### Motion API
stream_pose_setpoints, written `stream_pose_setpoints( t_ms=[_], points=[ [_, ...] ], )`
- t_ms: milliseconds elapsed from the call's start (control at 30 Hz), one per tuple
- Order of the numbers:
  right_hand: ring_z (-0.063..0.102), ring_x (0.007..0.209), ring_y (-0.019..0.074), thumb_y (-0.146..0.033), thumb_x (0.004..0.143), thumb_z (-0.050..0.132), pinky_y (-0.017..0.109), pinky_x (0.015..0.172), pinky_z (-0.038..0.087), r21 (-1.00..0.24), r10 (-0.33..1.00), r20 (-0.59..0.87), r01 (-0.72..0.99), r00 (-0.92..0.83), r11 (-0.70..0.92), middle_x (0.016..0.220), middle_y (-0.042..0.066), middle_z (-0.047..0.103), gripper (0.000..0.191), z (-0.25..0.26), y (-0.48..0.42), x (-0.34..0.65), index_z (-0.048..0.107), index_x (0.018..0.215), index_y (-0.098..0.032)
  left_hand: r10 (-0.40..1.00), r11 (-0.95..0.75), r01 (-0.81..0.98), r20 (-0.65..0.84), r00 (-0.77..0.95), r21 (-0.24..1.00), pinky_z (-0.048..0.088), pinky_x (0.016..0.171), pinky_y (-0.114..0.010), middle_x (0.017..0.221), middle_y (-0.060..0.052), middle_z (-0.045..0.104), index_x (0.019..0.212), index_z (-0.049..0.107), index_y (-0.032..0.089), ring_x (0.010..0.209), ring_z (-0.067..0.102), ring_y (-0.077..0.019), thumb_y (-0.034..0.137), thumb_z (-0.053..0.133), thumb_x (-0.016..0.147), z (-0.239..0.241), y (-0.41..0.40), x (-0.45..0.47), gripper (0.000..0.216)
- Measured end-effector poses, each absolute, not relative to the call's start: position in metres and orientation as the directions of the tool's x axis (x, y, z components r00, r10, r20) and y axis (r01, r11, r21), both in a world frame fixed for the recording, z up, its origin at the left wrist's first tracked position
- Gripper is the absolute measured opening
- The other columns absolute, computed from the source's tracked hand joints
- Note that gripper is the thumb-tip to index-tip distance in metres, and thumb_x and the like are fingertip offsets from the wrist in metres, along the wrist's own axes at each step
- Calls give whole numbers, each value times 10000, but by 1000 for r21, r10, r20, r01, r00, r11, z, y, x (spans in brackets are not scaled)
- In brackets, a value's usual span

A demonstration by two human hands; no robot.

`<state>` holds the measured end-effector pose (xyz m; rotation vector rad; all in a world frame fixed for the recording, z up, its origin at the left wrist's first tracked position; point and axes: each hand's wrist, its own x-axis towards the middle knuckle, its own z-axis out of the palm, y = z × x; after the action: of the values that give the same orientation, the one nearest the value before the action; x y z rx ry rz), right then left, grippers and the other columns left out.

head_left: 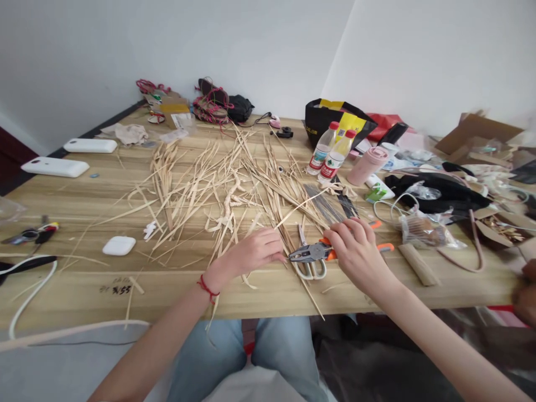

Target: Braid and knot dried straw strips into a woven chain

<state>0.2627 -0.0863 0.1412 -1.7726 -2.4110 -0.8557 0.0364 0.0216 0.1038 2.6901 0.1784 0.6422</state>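
Observation:
My right hand (pixel 355 248) is closed around the orange handles of a pair of pliers (pixel 312 253), whose grey jaws point left. My left hand (pixel 253 251), with a red string at its wrist, is curled shut over thin straw strips (pixel 201 190) near the table's front edge, just left of the jaws. A long strip runs from between my hands up to the right. White-handled scissors (pixel 309 269) lie under the pliers.
Loose straw covers the middle of the wooden table (pixel 84 290). Two bottles (pixel 330 153), a pink cup (pixel 367 166) and a black-yellow bag (pixel 335 117) stand at the back right. A white earbud case (pixel 119 245) lies at the left. Another person's hand (pixel 526 296) shows at the right edge.

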Motion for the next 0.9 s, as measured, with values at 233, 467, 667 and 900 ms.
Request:
stream_pose_setpoints(
  t_ms=[233,467,667,900],
  points=[
    [455,903,237,-29,787,409,372,878,321,302,901,245,911,-358,279,903,104,550,228,137,-84,268,539,934,-144,204,-920,34,401,893,391,370,717,-264,727,-15,455,724,486,158,733,411,-137,316,365,917,102,23,37,277],
    [438,743,217,-55,608,469,315,673,300,244,933,149,926,-328,287,772,70,524,175,143,-83,267,492,736,-172,170,-942,29,399,901,335,373,728,-275,726,-23,480,702,491,158,741,420,-145,336,367,914,100,23,39,304],
    [431,716,204,-62,567,455,310,664,266,232,932,95,918,-349,320,736,53,530,201,142,-83,270,471,731,-178,140,-957,19,405,904,288,370,734,-278,733,-26,518,713,516,155,728,422,-141,327,372,915,96,21,42,302],
    [422,759,219,-62,579,445,313,681,272,185,924,52,913,-379,364,778,64,525,206,135,-80,272,461,752,-175,72,-978,-17,414,907,208,372,704,-270,712,-30,547,700,541,146,706,426,-139,289,372,922,95,18,44,314]
  ],
)
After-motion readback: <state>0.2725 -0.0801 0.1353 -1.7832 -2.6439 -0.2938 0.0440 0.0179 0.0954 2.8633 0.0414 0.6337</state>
